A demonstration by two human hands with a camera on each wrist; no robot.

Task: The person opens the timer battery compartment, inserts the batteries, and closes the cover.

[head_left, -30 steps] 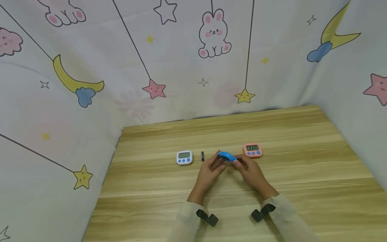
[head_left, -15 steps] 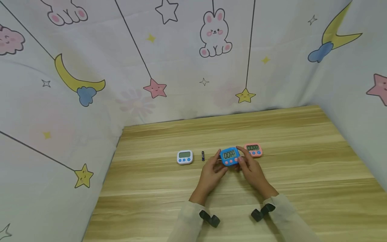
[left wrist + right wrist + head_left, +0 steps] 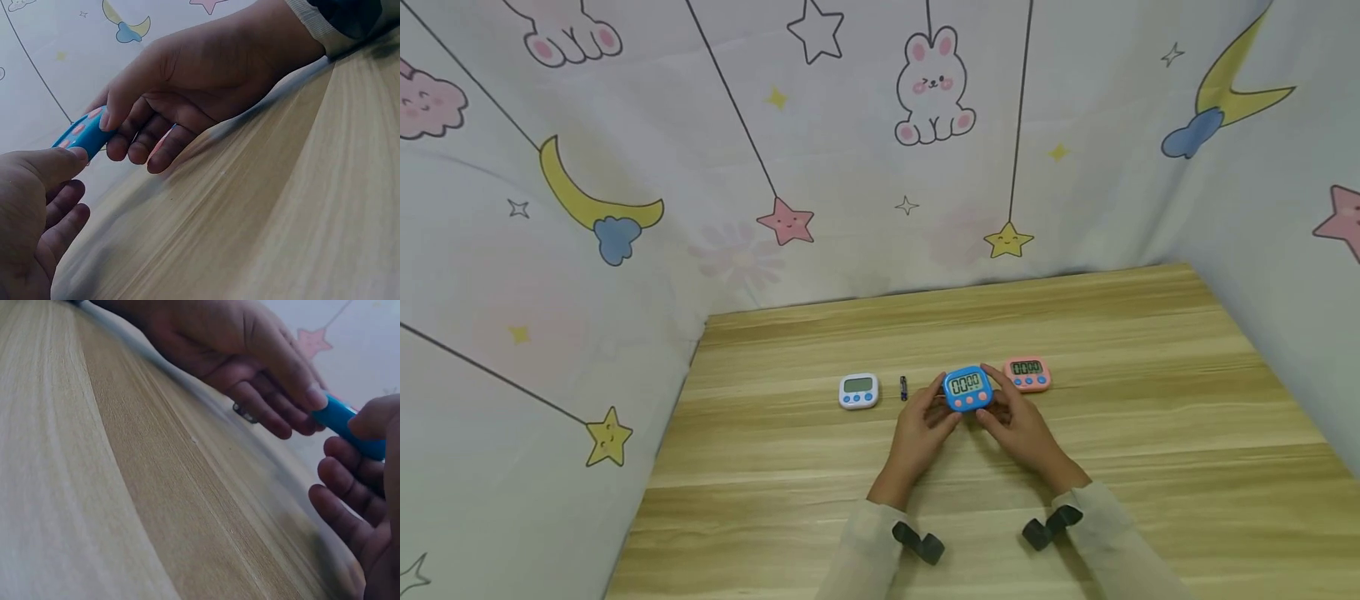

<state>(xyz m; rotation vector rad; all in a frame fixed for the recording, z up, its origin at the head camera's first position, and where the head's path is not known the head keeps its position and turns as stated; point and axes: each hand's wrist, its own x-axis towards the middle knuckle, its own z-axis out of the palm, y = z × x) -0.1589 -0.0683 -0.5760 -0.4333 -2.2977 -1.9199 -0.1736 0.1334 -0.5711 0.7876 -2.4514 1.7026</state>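
Note:
A blue digital timer (image 3: pixel 967 389) with pink buttons is held above the table, its lit screen facing up toward the head camera and showing zeros. My left hand (image 3: pixel 920 429) grips its left edge between thumb and fingers. On the opposite edge my right hand (image 3: pixel 1020 429) pinches it the same way. Both thumbs sit at the lower corners, as the left wrist view shows on the timer's side (image 3: pixel 94 134). In the right wrist view the blue casing (image 3: pixel 340 419) spans the two hands; its back is hidden.
A white timer (image 3: pixel 858 391) with blue buttons and a blank screen lies to the left. Beside it is a small dark battery (image 3: pixel 903 388). Behind my right hand lies a pink timer (image 3: pixel 1027 374) showing digits. Printed curtains (image 3: pixel 865 167) border the wooden table (image 3: pixel 760 467).
The blue timer has turned from nearly edge-on to face-up, so its screen and buttons show. My right thumb has shifted from its right side to its lower edge.

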